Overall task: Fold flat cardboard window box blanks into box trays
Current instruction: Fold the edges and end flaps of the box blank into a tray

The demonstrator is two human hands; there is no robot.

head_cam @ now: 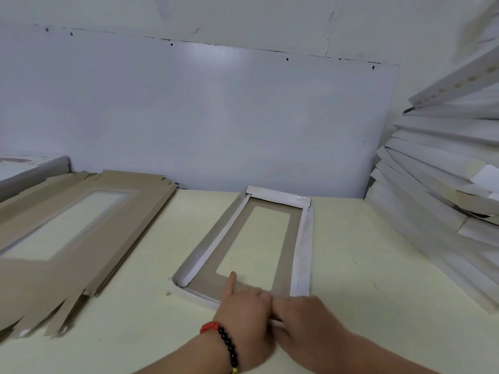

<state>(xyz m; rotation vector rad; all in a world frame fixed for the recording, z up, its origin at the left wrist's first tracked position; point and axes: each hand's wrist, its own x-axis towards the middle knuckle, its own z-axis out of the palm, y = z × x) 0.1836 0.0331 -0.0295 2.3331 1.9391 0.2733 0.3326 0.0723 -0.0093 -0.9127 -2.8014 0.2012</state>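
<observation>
Left of your fingers the flat blanks (81, 225) wait; the box tray (259, 244) lies just under and beyond them. Your left hand (243, 314) curls on its near wall, forefinger straight on the panel. Your right hand (305, 317) pinches that wall alongside: press evenly together.

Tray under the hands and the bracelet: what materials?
Box tray: thin cardboard, matte brown inside, white outside, going by the folded walls; window film likely clear plastic. Bracelet on the left wrist: glossy black and red beads, possibly plastic or stone.
</observation>
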